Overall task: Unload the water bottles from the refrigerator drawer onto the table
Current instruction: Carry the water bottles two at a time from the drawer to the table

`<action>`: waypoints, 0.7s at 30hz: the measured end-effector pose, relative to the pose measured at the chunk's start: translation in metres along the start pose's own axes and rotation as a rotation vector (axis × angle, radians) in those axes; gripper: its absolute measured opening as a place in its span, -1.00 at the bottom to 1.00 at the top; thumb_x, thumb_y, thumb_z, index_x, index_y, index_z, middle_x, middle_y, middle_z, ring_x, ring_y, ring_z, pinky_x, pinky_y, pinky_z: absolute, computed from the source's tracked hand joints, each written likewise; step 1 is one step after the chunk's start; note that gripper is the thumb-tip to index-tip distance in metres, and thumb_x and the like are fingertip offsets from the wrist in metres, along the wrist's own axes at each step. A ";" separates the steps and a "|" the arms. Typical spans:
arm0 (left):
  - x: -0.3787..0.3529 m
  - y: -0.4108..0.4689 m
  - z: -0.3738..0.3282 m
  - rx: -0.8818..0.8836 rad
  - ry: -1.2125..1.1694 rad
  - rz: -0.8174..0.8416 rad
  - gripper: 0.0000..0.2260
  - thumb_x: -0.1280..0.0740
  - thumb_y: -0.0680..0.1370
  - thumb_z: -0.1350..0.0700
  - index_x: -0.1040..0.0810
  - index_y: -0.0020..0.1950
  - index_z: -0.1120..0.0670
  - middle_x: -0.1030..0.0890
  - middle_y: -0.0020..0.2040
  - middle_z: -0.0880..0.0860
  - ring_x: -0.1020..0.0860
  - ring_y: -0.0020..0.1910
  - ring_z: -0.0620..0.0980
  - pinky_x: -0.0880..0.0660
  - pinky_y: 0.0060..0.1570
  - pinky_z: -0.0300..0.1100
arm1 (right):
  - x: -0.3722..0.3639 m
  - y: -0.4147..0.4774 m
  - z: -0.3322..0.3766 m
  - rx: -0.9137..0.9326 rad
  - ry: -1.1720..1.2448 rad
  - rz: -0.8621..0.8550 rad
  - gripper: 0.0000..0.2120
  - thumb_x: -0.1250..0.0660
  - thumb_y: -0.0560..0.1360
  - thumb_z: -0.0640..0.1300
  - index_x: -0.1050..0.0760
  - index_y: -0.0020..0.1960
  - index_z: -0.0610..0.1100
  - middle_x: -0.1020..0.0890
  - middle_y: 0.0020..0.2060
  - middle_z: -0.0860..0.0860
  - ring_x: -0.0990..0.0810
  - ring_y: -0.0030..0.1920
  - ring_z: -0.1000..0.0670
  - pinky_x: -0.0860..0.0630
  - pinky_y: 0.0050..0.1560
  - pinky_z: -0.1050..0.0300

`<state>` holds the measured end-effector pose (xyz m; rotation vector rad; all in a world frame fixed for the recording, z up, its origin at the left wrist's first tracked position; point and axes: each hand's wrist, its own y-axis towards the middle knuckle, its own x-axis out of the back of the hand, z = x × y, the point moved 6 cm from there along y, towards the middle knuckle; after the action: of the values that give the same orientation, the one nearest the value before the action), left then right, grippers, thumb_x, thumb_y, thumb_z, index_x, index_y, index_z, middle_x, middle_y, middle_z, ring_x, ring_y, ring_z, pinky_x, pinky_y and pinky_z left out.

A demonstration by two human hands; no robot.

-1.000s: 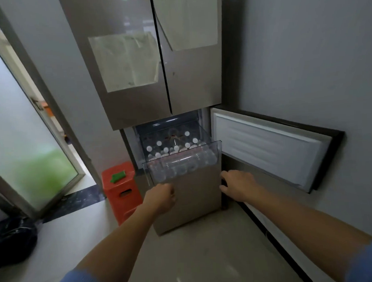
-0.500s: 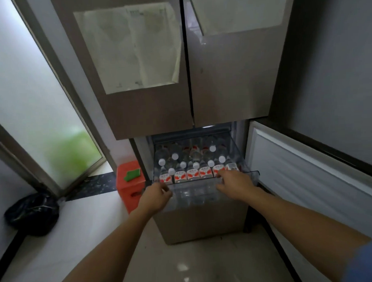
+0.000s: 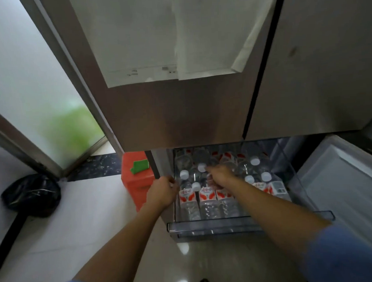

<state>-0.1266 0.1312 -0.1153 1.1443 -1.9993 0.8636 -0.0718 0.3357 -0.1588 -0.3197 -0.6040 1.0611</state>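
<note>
Below the fridge (image 3: 180, 111) doors the clear drawer (image 3: 247, 225) sits pulled out, packed w/ upright water bottles (image 3: 206, 197), white caps, red labels. My left hand (image 3: 161, 193) curls closed on the drawer's left edge. My right hand (image 3: 221, 175) reaches among the bottles mid-drawer; can't tell if it's gripping one.

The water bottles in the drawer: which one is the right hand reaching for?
The right hand is over a bottle in the middle of the drawer, hiding its cap; the other bottles show white caps, such as the far-left one.
</note>
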 end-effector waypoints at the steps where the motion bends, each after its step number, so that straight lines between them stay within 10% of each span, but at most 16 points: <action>1: -0.002 0.005 0.003 -0.010 0.006 0.009 -0.79 -0.26 0.57 -0.01 -0.56 0.05 0.09 -0.66 -0.11 0.12 -0.64 -0.13 0.11 -0.60 -0.08 0.01 | -0.010 0.012 0.002 -0.038 0.050 -0.008 -0.76 -0.30 0.57 0.02 -0.52 -0.09 -0.17 -0.60 -0.30 -0.11 -0.54 -0.38 -0.06 -0.45 -0.39 0.15; 7: -0.005 0.025 0.010 -0.114 0.173 0.013 -0.77 -0.24 0.55 -0.03 -0.53 0.07 0.08 -0.68 -0.06 0.14 -0.64 -0.10 0.16 -0.59 -0.09 0.02 | -0.043 0.062 -0.001 -0.135 0.322 -0.076 -0.57 -0.43 0.44 0.10 -0.49 0.09 -0.24 -0.54 -0.37 -0.10 -0.42 -0.52 0.01 -0.31 -0.59 0.26; 17: -0.042 0.054 -0.035 -0.420 0.803 0.017 -0.55 -0.24 0.55 0.01 -0.29 0.42 0.08 -0.48 0.30 0.18 -0.38 0.31 0.19 -0.29 0.28 0.08 | 0.002 0.032 -0.007 -0.092 0.327 -0.035 -0.70 -0.24 0.59 0.03 -0.43 -0.21 -0.15 -0.41 -0.46 -0.04 -0.30 -0.53 0.03 -0.25 -0.49 0.20; 21: -0.054 0.064 -0.037 -0.380 0.976 0.037 -0.43 -0.26 0.54 0.04 -0.12 0.51 0.03 -0.42 0.35 0.23 -0.30 0.37 0.22 -0.21 0.33 0.14 | 0.031 0.012 -0.018 -0.050 0.367 -0.035 -0.81 -0.24 0.61 0.00 -0.52 0.01 -0.12 -0.47 -0.44 -0.04 -0.35 -0.53 0.04 -0.29 -0.47 0.19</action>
<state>-0.1548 0.2102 -0.1517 0.3337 -1.2714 0.7909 -0.0591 0.3699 -0.1698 -0.5317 -0.3054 0.9255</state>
